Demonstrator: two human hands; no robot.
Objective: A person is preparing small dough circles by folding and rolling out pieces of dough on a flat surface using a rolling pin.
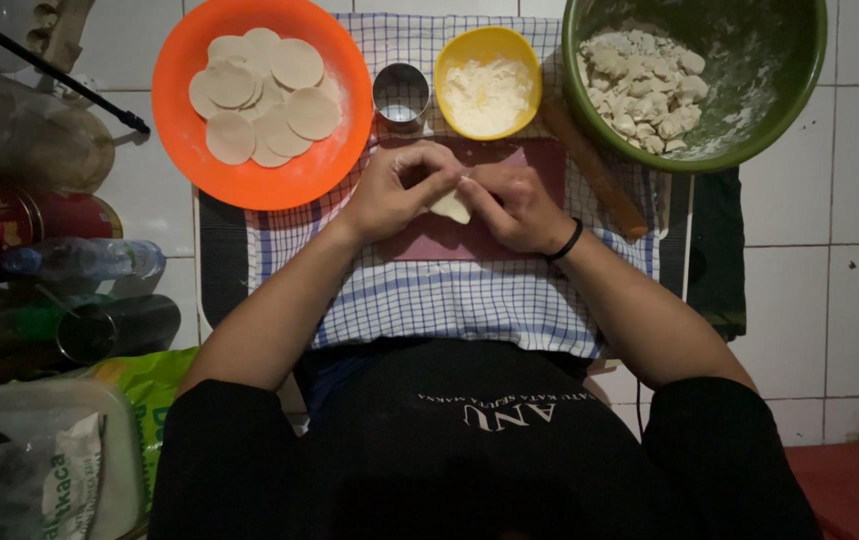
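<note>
My left hand [389, 190] and right hand [514, 205] meet over the middle of the dark red board [429, 240], and both pinch one small pale piece of dough [452, 207] between fingertips and thumbs. Each hand is closed on the dough, not clenched; the fingers curl inward so that the piece sits just above the board, where I can see its edge. A black band circles my right wrist.

The board lies on a blue-and-white checked cloth [449, 300], which covers the work surface nearest my body and reaches its front edge; I judge that it keeps flour and scraps off the white tiles [829, 230] on either side.

A wooden rolling pin [594, 170] rests at an angle along the board's right edge, close to my right hand yet out of its way.

At the far edge of the cloth stand a small metal cup [401, 95] and a yellow bowl [487, 80] of white flour, both just beyond my fingers.

At the far left corner an orange bowl [184, 140] holds flat round dough discs [264, 95], overlapping. At the far right corner a green bowl [779, 110], dusted white inside, holds floured dough lumps [644, 90].
</note>
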